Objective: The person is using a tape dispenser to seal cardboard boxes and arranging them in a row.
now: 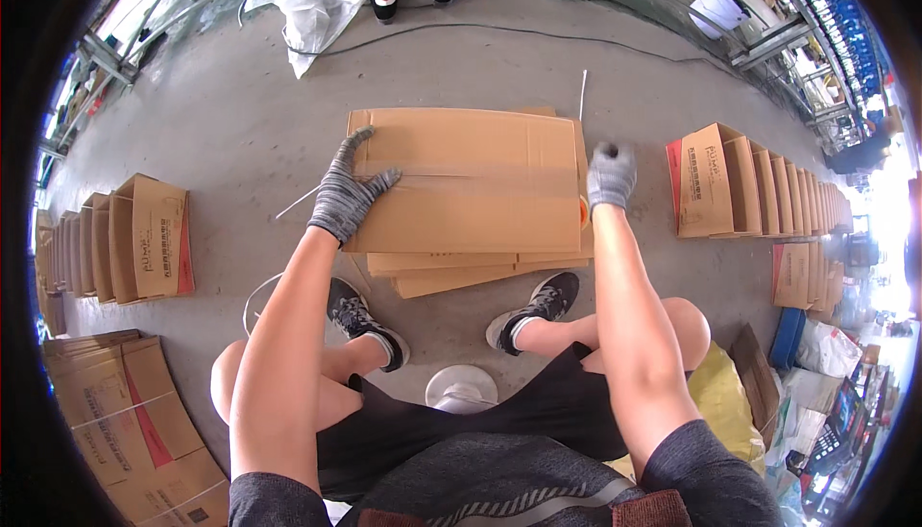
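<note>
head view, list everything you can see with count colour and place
flat cardboard sheets: a stack, brown, floor centre
folded cartons: a row, brown with red, left
folded cartons, right row: a row, brown with red, right
flat cartons: a pile, brown, lower left
plastic bag: one, white, top
cable: one, dark, across the floor
bucket: one, white, top right
another person's shoes: two, black, top
left hand: grey glove, flat on the top sheet
right hand: grey glove, at the stack's right edge

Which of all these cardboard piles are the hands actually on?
The flat stack on the floor before the feet: the left hand lies spread on top, the right hand at its right edge. The other piles go untouched.
</note>
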`<state>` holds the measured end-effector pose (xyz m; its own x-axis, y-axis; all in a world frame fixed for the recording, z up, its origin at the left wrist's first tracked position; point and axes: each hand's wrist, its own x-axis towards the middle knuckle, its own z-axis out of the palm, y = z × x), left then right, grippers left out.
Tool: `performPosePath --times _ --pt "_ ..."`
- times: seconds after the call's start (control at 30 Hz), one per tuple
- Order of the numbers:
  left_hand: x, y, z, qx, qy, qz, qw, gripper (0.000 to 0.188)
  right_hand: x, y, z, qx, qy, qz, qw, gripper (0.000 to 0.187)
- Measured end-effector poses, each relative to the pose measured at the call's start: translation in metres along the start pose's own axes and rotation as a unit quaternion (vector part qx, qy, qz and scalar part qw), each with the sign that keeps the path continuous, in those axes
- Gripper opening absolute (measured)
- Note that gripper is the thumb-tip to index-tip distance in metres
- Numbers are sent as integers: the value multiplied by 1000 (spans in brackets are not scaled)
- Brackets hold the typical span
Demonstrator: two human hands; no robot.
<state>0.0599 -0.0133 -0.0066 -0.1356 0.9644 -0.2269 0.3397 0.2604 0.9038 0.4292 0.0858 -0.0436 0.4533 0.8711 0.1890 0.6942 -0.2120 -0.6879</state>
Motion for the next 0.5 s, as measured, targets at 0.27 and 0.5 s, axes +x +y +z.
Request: performPosePath --times 0.27,0.5 --pt "21 -24 19 40 41 122 991 79 -107 -148 79 -99 -147 -427 887 56" --pt "15 -21 11 102 67 5 992 70 -22 -53 5 -276 -125 -358 883 58"
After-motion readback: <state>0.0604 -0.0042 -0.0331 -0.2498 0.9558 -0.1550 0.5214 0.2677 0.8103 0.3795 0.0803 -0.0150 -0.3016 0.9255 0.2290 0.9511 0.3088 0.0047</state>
